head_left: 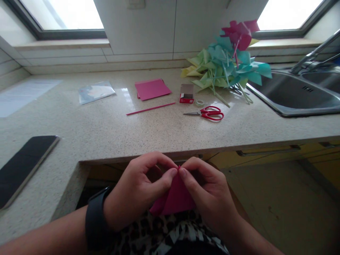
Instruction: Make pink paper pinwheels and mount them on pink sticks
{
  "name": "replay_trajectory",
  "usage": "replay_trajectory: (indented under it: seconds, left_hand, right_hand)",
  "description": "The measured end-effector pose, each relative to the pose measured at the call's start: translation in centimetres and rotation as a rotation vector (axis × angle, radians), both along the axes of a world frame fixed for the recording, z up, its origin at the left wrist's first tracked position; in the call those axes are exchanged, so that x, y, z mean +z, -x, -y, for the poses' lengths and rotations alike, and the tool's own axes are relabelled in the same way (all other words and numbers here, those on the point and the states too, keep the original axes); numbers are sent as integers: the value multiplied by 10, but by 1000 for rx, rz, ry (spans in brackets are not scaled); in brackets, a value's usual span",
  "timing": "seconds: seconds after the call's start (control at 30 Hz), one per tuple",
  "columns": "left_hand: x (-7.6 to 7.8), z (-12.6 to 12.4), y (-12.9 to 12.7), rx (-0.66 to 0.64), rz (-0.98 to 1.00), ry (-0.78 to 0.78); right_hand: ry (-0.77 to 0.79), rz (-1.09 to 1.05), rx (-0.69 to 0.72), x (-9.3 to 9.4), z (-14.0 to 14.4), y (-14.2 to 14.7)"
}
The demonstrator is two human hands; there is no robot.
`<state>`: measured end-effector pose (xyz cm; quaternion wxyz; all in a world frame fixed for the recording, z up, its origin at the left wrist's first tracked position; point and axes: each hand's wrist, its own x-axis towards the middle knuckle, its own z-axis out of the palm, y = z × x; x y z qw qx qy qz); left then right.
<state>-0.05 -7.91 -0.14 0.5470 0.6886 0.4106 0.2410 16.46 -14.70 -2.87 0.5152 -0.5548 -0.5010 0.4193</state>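
Low in the head view, in front of the counter edge, both hands pinch a folded sheet of pink paper [179, 198] at its upper tip. My left hand [145, 180], with a dark watch [98, 216] on the wrist, grips the tip between thumb and forefinger. From the other side my right hand [209, 187] pinches the same tip, the two thumbs nearly touching. Below them the paper widens, and its left side curls over. The fingers cover part of its edges.
On the counter [106, 131] lie pink sheets [153, 89], a thin pink stick [151, 108], red-handled scissors [209, 113], a tape roll [199, 102] and a small red box [186, 94]. Paper pinwheels [225, 63] pile beside the sink [287, 95]. A phone [26, 166] rests at left.
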Motion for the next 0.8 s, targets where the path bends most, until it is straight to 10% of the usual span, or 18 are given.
replay_trajectory:
  seconds: [0.8]
  left_hand:
    - [5,4,-1,93,85,162]
  right_hand:
    - [-75,116,15,7,0,1]
